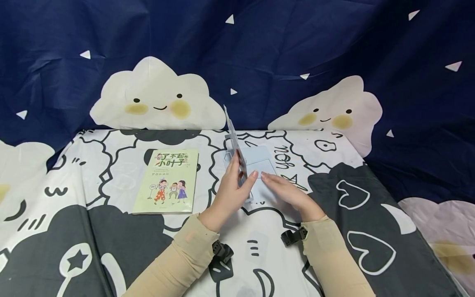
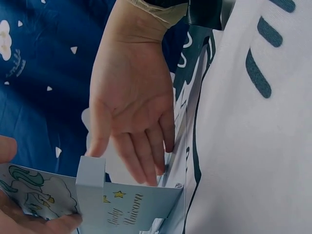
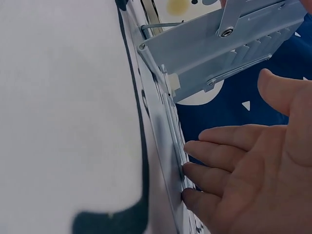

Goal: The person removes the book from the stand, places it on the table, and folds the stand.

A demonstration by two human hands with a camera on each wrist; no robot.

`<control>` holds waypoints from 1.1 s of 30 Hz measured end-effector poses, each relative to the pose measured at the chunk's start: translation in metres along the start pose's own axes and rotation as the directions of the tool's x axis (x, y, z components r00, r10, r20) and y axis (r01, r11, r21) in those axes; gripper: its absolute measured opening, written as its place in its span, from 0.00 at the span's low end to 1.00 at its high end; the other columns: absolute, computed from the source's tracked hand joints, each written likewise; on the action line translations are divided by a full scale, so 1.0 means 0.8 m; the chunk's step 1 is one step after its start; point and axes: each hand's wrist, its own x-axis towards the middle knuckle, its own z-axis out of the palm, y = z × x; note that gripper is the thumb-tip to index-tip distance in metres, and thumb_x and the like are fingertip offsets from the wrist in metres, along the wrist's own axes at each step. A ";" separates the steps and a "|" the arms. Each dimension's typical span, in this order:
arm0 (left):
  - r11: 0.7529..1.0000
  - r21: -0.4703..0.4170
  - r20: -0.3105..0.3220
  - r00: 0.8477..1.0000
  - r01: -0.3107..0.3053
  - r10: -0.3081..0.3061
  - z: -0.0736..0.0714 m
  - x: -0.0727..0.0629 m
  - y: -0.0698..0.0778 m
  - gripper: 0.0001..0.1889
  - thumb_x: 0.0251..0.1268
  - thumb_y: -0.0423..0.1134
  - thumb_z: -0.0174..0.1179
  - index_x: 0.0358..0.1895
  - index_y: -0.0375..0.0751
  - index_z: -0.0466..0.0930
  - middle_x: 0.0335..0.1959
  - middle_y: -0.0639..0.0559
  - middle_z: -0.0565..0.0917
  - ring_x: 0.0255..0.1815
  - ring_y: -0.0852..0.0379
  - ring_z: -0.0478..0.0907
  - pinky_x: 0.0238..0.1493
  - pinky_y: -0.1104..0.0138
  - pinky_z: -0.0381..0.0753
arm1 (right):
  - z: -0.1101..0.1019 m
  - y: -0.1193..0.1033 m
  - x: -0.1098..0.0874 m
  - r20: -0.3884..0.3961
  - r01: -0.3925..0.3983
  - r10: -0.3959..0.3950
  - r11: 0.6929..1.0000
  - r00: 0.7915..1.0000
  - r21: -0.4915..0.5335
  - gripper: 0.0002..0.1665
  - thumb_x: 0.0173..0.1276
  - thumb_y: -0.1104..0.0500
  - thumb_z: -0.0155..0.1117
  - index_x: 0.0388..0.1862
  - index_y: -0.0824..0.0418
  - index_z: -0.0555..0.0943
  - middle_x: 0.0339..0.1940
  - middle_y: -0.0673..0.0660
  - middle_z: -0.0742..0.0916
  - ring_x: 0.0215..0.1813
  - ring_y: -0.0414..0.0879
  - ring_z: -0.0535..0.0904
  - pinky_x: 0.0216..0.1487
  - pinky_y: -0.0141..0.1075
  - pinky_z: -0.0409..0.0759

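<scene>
A light blue metal book stand is opened up on the cloth, its thin back panel point(image 1: 233, 136) raised and seen nearly edge-on in the head view. Its base plate point(image 1: 257, 155) lies flat to the right. My left hand point(image 1: 228, 192) holds the raised panel near its lower part. In the left wrist view that panel bears a unicorn drawing point(image 2: 39, 195), partly covered by the left fingers. My right hand point(image 1: 289, 193) has its fingers straight, with the fingertips at the base plate. The right wrist view shows the panel's hinged bars and a support arm point(image 3: 230, 19).
Left of the stand lies a pale green book point(image 1: 165, 181) with cartoon figures on its cover. A black and white patterned cloth point(image 1: 252, 264) covers the table. Behind it hangs a dark blue curtain point(image 1: 259, 49) with clouds.
</scene>
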 end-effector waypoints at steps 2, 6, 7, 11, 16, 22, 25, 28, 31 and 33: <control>1.000 0.011 0.012 1.000 0.004 -0.004 0.000 0.000 0.000 0.42 0.75 0.45 0.53 0.79 0.30 0.38 0.81 0.37 0.44 0.80 0.43 0.53 0.72 0.55 0.67 | -0.001 -0.003 -0.002 -0.021 0.027 -0.026 0.999 0.999 0.033 0.40 0.80 0.40 0.43 0.77 0.68 0.60 0.78 0.65 0.64 0.81 0.62 0.52 0.80 0.57 0.47; 0.999 0.032 0.040 0.999 0.018 -0.019 0.000 0.000 0.000 0.43 0.76 0.47 0.52 0.79 0.31 0.36 0.81 0.37 0.42 0.80 0.44 0.50 0.74 0.54 0.64 | -0.002 -0.012 -0.008 -0.031 0.087 -0.085 0.992 0.996 0.093 0.38 0.80 0.41 0.42 0.76 0.66 0.62 0.78 0.64 0.65 0.81 0.61 0.52 0.79 0.59 0.46; 0.999 0.042 0.047 0.999 0.025 -0.027 0.000 0.000 0.001 0.43 0.76 0.48 0.52 0.79 0.31 0.36 0.81 0.37 0.42 0.81 0.43 0.49 0.75 0.53 0.62 | -0.003 -0.014 -0.009 -0.029 0.100 -0.098 0.989 0.995 0.110 0.37 0.80 0.41 0.42 0.76 0.64 0.63 0.78 0.63 0.65 0.81 0.60 0.52 0.79 0.59 0.46; 0.993 0.114 0.095 0.994 0.037 -0.048 0.001 -0.001 0.003 0.43 0.75 0.51 0.51 0.79 0.32 0.37 0.81 0.37 0.41 0.81 0.42 0.44 0.78 0.49 0.52 | -0.003 -0.023 -0.013 0.011 0.166 -0.171 0.968 0.985 0.187 0.36 0.82 0.43 0.38 0.76 0.67 0.62 0.79 0.64 0.64 0.81 0.61 0.53 0.80 0.57 0.47; 0.984 0.180 0.181 0.982 0.015 -0.048 0.005 -0.004 0.003 0.42 0.75 0.53 0.51 0.79 0.33 0.40 0.82 0.40 0.41 0.82 0.45 0.41 0.80 0.49 0.47 | -0.004 -0.035 -0.020 0.025 0.207 -0.221 0.943 0.975 0.262 0.41 0.83 0.41 0.33 0.76 0.74 0.57 0.76 0.71 0.64 0.78 0.63 0.58 0.79 0.54 0.54; 0.979 0.205 0.270 0.960 0.015 -0.071 0.009 -0.007 0.002 0.42 0.75 0.55 0.50 0.80 0.36 0.41 0.82 0.42 0.41 0.82 0.46 0.42 0.80 0.50 0.48 | -0.008 -0.048 -0.030 -0.014 0.214 -0.222 0.915 0.975 0.342 0.55 0.76 0.30 0.24 0.75 0.77 0.56 0.74 0.75 0.65 0.76 0.63 0.63 0.76 0.48 0.62; 0.979 0.202 0.307 0.947 0.037 -0.099 0.009 -0.007 0.001 0.41 0.76 0.55 0.50 0.80 0.37 0.43 0.82 0.43 0.42 0.82 0.47 0.42 0.80 0.51 0.47 | -0.010 -0.052 -0.033 -0.047 0.219 -0.218 0.899 0.975 0.380 0.57 0.74 0.28 0.21 0.74 0.77 0.58 0.71 0.75 0.70 0.70 0.49 0.74 0.69 0.35 0.73; 0.979 0.200 0.332 0.936 0.046 -0.112 0.010 -0.007 0.000 0.40 0.75 0.55 0.50 0.79 0.38 0.46 0.82 0.45 0.44 0.82 0.48 0.42 0.80 0.52 0.47 | -0.014 -0.052 -0.034 -0.085 0.235 -0.220 0.865 0.972 0.443 0.55 0.73 0.28 0.21 0.76 0.73 0.57 0.65 0.66 0.79 0.60 0.36 0.80 0.60 0.27 0.77; 0.976 0.215 0.352 0.929 0.042 -0.117 0.011 -0.007 -0.003 0.40 0.75 0.56 0.50 0.79 0.39 0.47 0.82 0.46 0.45 0.82 0.49 0.43 0.81 0.54 0.47 | -0.018 -0.050 -0.034 -0.116 0.255 -0.229 0.821 0.967 0.510 0.52 0.73 0.28 0.22 0.77 0.68 0.57 0.55 0.50 0.85 0.54 0.35 0.82 0.57 0.28 0.79; 0.973 0.228 0.365 0.923 0.036 -0.120 0.012 -0.008 -0.005 0.41 0.75 0.57 0.50 0.79 0.39 0.46 0.82 0.47 0.46 0.82 0.50 0.43 0.81 0.55 0.47 | -0.022 -0.047 -0.034 -0.133 0.268 -0.234 0.792 0.963 0.549 0.50 0.73 0.28 0.23 0.76 0.64 0.59 0.51 0.44 0.85 0.53 0.36 0.82 0.56 0.29 0.80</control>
